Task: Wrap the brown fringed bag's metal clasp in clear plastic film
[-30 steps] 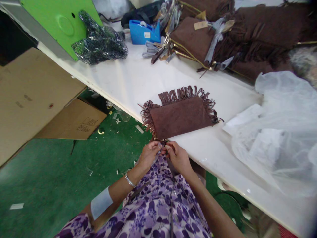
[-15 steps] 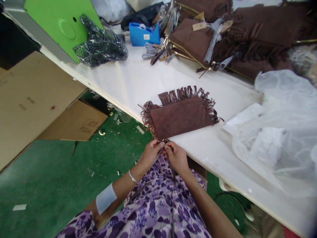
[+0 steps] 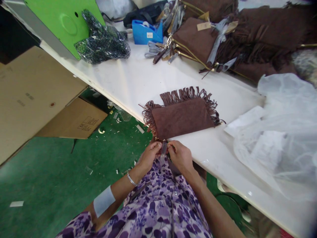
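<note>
A brown fringed bag (image 3: 183,118) lies on the white table (image 3: 116,77), its lower left corner at the table's near edge. Just below that corner both hands are close together. My left hand (image 3: 150,155) is closed, thumb against fingers, at the left of a small greyish strip (image 3: 163,148) hanging by the bag's corner. On the strip's other side my right hand (image 3: 180,156) is pinched, with a dark strap (image 3: 174,168) hanging beneath it. What exactly the fingertips grip is too small to make out.
Brown bags (image 3: 195,39) are piled at the back right. Crumpled white plastic (image 3: 289,138) covers the right side. A blue tape dispenser (image 3: 148,32), a black plastic bundle (image 3: 104,46) and a green panel (image 3: 64,19) stand behind. Cardboard (image 3: 37,99) is at left.
My hands have moved slightly apart, and the greyish strip between them now shows. My right hand has shifted a little to the right. The bag lies as before.
</note>
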